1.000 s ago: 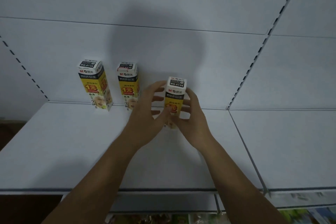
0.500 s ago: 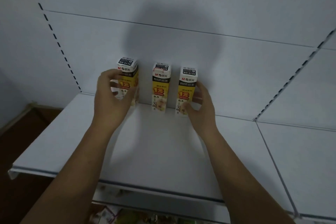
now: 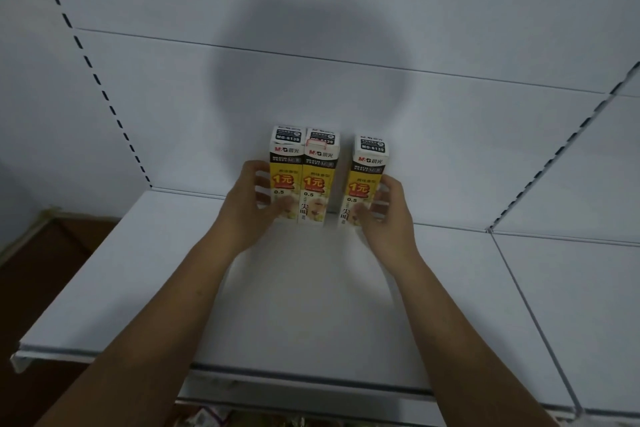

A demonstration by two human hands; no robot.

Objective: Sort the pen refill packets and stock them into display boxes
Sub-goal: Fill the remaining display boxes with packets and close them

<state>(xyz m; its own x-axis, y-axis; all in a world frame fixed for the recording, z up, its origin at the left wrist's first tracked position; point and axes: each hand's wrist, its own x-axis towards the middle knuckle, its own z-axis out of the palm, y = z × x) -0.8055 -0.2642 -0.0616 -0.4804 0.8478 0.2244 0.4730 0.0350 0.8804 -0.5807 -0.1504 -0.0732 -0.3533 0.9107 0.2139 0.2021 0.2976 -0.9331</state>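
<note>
Left box (image 3: 284, 170) slid in, now touching middle box (image 3: 320, 177); right box (image 3: 369, 173) sits just apart. Left hand (image 3: 247, 208) grips left box, right hand (image 3: 389, 215) grips right box. All upright at shelf (image 3: 311, 305) back edge. Likely remaining: close the right gap.

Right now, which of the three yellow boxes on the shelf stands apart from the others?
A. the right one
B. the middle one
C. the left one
A: the right box, gripped by the right hand, has a clear gap beside it, while the left box and the middle box stand side by side with no gap.
</note>
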